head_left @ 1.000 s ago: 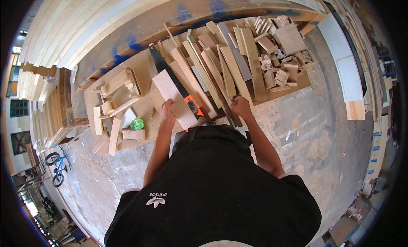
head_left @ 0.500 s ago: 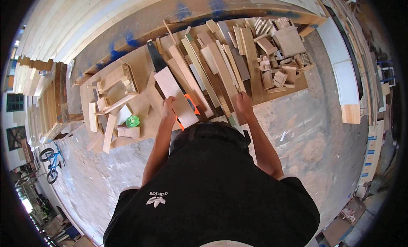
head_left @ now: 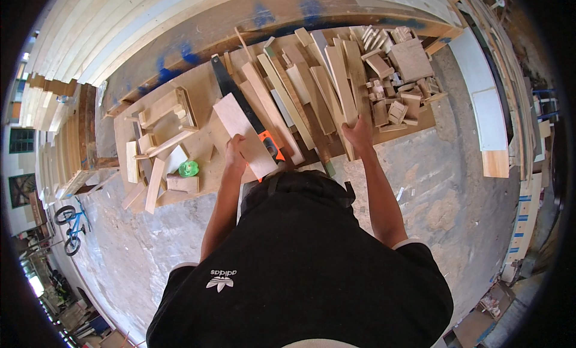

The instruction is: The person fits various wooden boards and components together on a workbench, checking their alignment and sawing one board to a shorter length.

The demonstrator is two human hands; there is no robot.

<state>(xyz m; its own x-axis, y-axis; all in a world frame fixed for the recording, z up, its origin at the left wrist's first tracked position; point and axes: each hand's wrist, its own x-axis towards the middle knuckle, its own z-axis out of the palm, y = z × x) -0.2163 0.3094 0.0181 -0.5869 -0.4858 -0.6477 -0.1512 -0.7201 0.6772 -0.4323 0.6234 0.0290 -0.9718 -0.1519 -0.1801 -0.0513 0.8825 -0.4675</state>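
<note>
My left hand (head_left: pixel 236 151) is closed on the edge of a flat, pale wooden board (head_left: pixel 242 125). Partly under that board lies a handsaw (head_left: pixel 231 87) with a black blade and an orange handle. Toward the right, my right hand (head_left: pixel 358 134) is closed around the near end of a long wooden strip (head_left: pixel 340 78), its thumb on the left side. Between my hands, several wooden strips (head_left: pixel 282 96) of differing lengths lie side by side, pointing away from me. My right fingertips are partly hidden.
The plywood sheet (head_left: pixel 207 145) under everything carries a wooden frame (head_left: pixel 162 129) and a green round object (head_left: pixel 189 169) on the left. Small wooden blocks (head_left: pixel 398 111) are heaped at the right. Long planks (head_left: pixel 132 33) are stacked at the far left. A small blue bicycle (head_left: pixel 73 228) stands beyond the concrete floor.
My right hand has moved right and slightly away, and strips beside it have shifted right. The pale board in my left hand has slid slightly left, showing more of the saw.
</note>
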